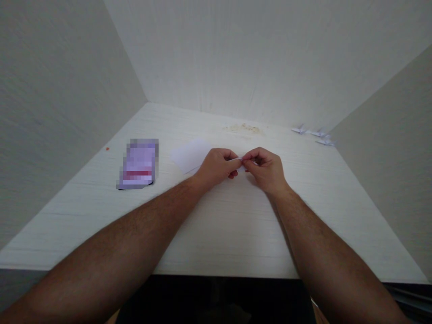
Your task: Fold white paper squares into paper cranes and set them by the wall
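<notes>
Over the middle of the white table (229, 225), my left hand (221, 164) and my right hand (266, 166) meet fingertip to fingertip. Between them is a small piece of folded white paper (240, 168), mostly hidden by the fingers. My left thumb and fingers pinch one side of it, and my right thumb and index finger pinch the other. White paper sheets (191, 155) lie flat on the table just left of my left hand, partly behind it.
A blurred-out purple rectangular item (139, 162) lies at the left, with a small orange bit (107, 148) beyond it. Several folded white paper figures (326, 141) sit at the back right. Brownish marks (248, 129) show near the back wall (256, 58). Side walls enclose the table.
</notes>
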Action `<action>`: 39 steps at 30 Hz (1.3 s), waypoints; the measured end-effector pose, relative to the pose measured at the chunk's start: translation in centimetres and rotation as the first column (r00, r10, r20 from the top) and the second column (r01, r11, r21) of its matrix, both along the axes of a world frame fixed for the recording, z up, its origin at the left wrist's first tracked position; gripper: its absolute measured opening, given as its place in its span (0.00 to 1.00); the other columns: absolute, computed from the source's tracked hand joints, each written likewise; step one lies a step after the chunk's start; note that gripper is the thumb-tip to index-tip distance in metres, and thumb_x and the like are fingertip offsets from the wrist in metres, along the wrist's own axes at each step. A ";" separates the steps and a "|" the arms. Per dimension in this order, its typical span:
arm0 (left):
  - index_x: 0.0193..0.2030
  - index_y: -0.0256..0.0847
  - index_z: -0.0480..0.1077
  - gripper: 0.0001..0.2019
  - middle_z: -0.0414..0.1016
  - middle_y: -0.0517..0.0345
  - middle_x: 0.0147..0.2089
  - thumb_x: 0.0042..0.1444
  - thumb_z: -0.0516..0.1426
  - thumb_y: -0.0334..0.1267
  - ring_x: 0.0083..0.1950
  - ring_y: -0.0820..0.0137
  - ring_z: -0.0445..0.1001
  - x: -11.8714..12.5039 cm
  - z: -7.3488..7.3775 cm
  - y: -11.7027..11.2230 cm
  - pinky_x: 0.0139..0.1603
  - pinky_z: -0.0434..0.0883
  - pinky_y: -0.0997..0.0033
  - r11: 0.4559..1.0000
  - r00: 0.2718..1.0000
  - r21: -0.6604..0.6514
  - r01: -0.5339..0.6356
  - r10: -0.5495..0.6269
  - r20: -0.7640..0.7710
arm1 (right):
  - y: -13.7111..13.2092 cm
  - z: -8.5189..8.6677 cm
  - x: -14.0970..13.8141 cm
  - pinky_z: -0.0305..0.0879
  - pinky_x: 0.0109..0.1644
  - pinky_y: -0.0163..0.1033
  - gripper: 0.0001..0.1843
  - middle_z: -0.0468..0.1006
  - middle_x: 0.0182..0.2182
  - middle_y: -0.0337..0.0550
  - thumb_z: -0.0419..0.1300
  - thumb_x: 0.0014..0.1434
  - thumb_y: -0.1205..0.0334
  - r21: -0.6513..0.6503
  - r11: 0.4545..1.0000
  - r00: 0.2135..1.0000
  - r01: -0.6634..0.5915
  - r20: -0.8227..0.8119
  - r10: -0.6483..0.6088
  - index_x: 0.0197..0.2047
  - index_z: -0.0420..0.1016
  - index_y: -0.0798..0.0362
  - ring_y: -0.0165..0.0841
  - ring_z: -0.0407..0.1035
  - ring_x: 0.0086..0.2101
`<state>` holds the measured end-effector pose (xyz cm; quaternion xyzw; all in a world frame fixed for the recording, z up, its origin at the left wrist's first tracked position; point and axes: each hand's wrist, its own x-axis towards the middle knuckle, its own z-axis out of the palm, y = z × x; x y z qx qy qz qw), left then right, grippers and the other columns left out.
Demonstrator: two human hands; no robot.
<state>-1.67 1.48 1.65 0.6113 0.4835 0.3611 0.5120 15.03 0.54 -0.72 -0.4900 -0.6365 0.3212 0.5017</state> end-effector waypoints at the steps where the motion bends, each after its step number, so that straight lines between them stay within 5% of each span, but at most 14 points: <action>1: 0.27 0.37 0.72 0.05 0.73 0.59 0.20 0.50 0.61 0.35 0.21 0.76 0.71 0.0 0.0 0.0 0.23 0.66 0.79 1.000 1.000 0.002 -0.003 0.003 0.002 | 0.0 -0.1 0.0 0.64 0.31 0.36 0.02 0.77 0.26 0.37 0.64 0.53 0.62 0.004 1.000 1.000 -0.008 -0.002 0.008 0.31 0.77 0.51 0.28 0.68 0.26; 26: 0.27 0.37 0.72 0.03 0.74 0.59 0.21 0.50 0.60 0.33 0.22 0.75 0.72 0.2 -0.1 -0.1 0.25 0.70 0.76 0.997 0.996 -0.074 -0.003 0.009 0.093 | -0.1 0.3 0.0 0.67 0.31 0.37 0.01 0.78 0.25 0.36 0.65 0.52 0.64 0.015 1.000 1.000 0.004 -0.013 -0.004 0.31 0.78 0.50 0.28 0.70 0.26; 39: 0.25 0.37 0.71 0.05 0.71 0.62 0.18 0.50 0.59 0.33 0.20 0.78 0.67 0.4 0.6 -0.6 0.22 0.60 0.80 0.997 0.997 -0.036 -0.072 0.072 -0.018 | 0.0 0.3 -0.2 0.66 0.27 0.35 0.02 0.78 0.22 0.36 0.68 0.50 0.64 0.003 1.000 0.994 -0.028 -0.102 0.028 0.29 0.79 0.52 0.28 0.71 0.23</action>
